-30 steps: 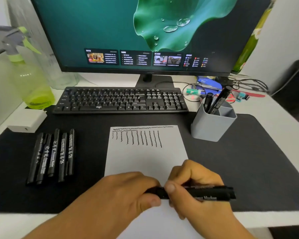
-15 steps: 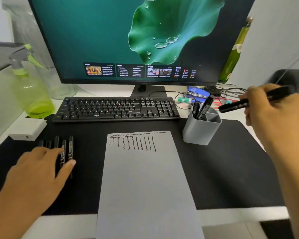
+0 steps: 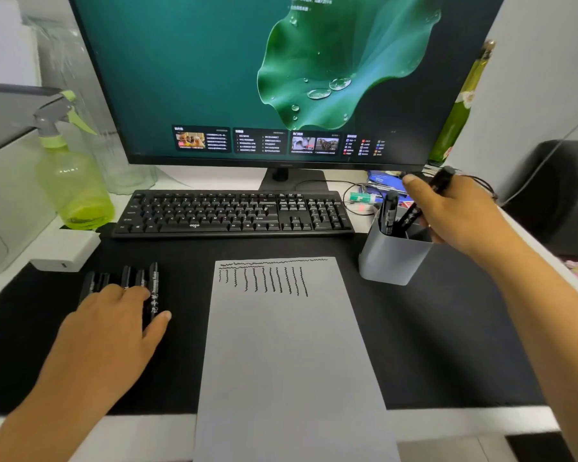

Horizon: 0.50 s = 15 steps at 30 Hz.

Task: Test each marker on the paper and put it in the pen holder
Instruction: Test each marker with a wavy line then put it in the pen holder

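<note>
My right hand (image 3: 454,211) grips a black marker (image 3: 411,215) that slants down into the grey pen holder (image 3: 392,261), its lower end inside the cup and its top end sticking out above my fingers. Another black marker (image 3: 389,211) stands in the holder beside it. The white paper (image 3: 287,355) lies in the middle of the black desk mat (image 3: 447,328), with a row of black squiggles near its top. My left hand (image 3: 114,325) rests with loosely spread fingers on a row of several black markers (image 3: 154,285) left of the paper, thumb beside the rightmost one.
A black keyboard (image 3: 234,211) lies behind the paper under a large monitor (image 3: 281,78). A green spray bottle (image 3: 74,181) and a white block (image 3: 64,253) sit at the left. Cables and small items (image 3: 364,196) crowd the space behind the holder.
My right hand has carried the marker from the paper's near end up to the holder and tipped its lower end into it. My left hand moved onto the marker row and stays there.
</note>
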Each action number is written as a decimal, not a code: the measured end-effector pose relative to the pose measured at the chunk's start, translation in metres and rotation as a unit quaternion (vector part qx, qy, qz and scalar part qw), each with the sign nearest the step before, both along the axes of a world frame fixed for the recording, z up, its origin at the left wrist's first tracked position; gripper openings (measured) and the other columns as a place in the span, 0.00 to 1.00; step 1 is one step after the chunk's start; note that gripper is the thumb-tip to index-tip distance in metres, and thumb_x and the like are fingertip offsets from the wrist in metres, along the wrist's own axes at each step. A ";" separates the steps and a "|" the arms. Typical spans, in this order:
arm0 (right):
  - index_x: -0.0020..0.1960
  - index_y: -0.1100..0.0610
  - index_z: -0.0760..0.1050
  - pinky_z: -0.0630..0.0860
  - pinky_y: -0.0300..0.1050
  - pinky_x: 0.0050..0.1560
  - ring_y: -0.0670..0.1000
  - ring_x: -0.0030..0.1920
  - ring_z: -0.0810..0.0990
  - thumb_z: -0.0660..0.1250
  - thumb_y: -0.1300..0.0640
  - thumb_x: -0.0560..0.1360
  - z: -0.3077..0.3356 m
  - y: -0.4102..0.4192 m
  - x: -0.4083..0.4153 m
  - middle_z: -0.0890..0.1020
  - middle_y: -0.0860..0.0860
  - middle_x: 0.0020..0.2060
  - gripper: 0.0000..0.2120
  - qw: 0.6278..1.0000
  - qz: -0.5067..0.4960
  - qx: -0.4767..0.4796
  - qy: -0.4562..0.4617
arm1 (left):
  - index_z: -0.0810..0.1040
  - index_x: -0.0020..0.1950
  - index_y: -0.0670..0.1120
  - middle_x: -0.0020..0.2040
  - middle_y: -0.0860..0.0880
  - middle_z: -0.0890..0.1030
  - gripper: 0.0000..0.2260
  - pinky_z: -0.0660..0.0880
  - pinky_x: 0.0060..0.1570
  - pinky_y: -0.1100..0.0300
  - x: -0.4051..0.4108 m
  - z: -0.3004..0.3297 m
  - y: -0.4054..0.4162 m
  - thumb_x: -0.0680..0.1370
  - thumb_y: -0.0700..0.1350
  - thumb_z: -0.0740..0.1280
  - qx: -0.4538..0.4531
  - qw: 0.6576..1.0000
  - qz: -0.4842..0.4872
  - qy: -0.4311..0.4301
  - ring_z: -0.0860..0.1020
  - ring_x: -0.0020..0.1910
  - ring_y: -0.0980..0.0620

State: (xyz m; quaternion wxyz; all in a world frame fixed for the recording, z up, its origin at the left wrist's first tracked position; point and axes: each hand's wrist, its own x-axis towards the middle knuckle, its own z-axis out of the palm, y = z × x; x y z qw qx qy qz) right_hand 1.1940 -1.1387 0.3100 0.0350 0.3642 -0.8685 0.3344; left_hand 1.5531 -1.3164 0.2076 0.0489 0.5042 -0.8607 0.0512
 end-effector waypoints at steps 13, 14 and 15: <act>0.45 0.56 0.79 0.78 0.55 0.46 0.56 0.39 0.80 0.47 0.28 0.77 0.003 0.002 0.004 0.82 0.53 0.34 0.36 0.996 0.054 0.025 0.072 | 0.72 0.60 0.50 0.48 0.52 0.77 0.21 0.68 0.37 0.63 -0.012 0.005 0.003 0.74 0.63 0.61 -0.009 1.000 0.011 -0.021 0.75 0.43 0.56; 0.44 0.56 0.79 0.78 0.55 0.45 0.57 0.39 0.80 0.48 0.30 0.79 0.004 0.001 0.006 0.82 0.54 0.35 0.34 0.994 0.062 0.028 0.080 | 0.72 0.59 0.50 0.47 0.52 0.77 0.21 0.68 0.36 0.63 -0.013 0.004 0.003 0.74 0.63 0.61 -0.011 0.999 0.011 -0.031 0.75 0.41 0.56; 0.42 0.55 0.78 0.77 0.54 0.43 0.57 0.38 0.79 0.49 0.32 0.80 0.004 0.000 0.007 0.82 0.54 0.35 0.31 0.994 0.065 0.036 0.083 | 0.72 0.59 0.50 0.46 0.53 0.76 0.20 0.69 0.36 0.64 -0.014 0.004 0.003 0.75 0.63 0.61 -0.008 0.999 0.013 -0.046 0.75 0.41 0.57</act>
